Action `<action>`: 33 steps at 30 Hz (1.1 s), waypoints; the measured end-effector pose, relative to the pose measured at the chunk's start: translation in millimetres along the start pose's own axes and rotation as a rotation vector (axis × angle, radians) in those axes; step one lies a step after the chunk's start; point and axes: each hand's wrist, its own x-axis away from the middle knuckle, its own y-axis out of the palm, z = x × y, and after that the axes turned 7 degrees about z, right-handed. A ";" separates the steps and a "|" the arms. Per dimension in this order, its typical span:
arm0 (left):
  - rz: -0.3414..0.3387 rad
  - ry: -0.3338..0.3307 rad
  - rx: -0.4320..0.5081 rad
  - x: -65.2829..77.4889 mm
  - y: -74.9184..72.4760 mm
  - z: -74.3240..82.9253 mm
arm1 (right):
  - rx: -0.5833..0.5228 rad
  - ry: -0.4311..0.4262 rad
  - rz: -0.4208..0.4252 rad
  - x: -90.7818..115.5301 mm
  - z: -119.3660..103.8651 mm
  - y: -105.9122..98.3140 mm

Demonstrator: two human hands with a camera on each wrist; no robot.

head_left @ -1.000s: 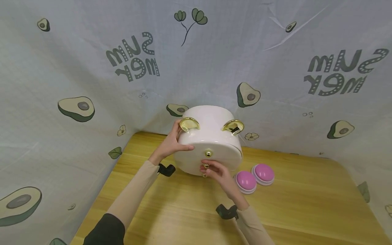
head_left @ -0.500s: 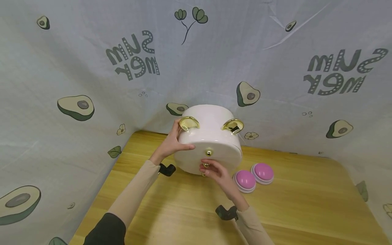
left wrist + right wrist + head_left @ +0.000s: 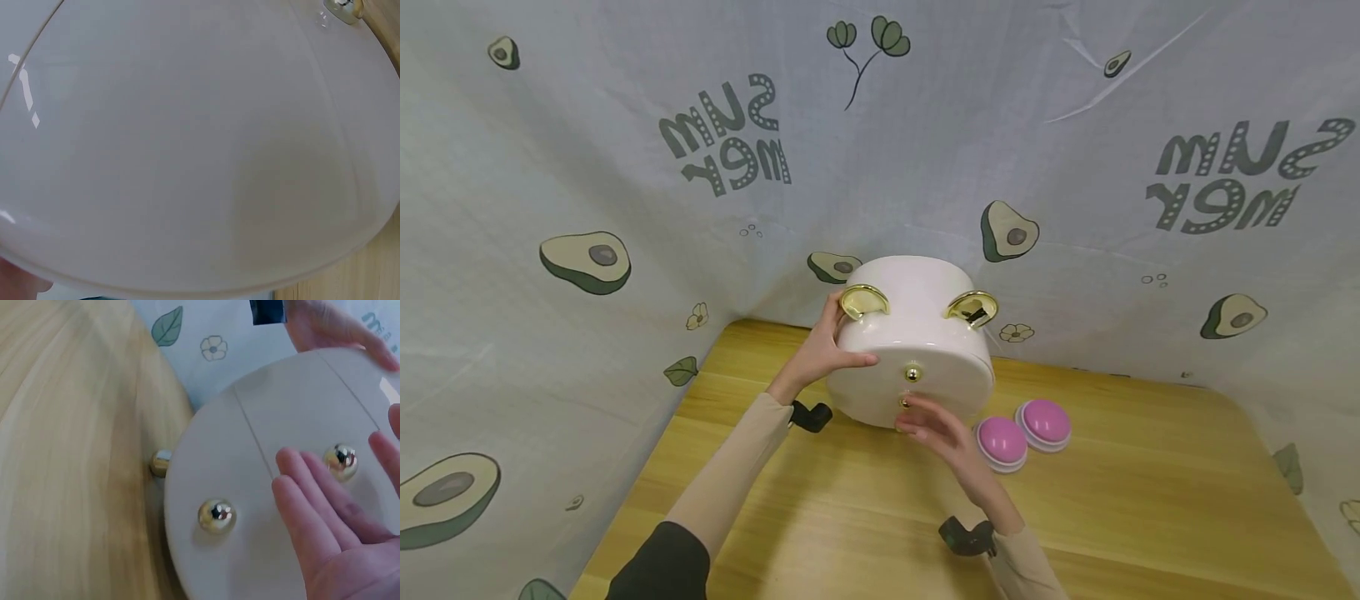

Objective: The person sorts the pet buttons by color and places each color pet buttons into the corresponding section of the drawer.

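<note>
The left hand (image 3: 815, 354) is gripping the white case (image 3: 917, 329), whose lower knob (image 3: 906, 403) is sitting near the straight, empty fingers of the right hand (image 3: 951, 442) — a slackening left hold would probably be risking a tip.

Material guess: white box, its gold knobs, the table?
White box: likely plastic or lacquered, glossy; sharp highlights, no visible grain.
Gold knobs: metal or plated plastic, mirror finish; crisp reflections don't settle which.
Table: wood or wood-look laminate, soft sheen; streaky grain.
</note>
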 end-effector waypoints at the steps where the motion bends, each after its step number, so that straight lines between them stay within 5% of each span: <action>1: 0.000 -0.005 0.000 -0.1 0.0 0.3 | -0.011 0.001 -0.006 1.5 0.9 -1.6; 11: 0.003 -0.023 0.009 8.1 1.2 29.6 | -0.043 0.083 -0.056 11.7 24.3 -7.6; 22: -0.006 0.006 0.029 7.2 1.2 27.8 | -0.011 0.159 -0.041 5.1 43.5 -3.7; 33: 0.000 0.001 0.040 7.6 1.8 29.0 | -0.037 0.139 -0.058 -1.9 51.8 -2.7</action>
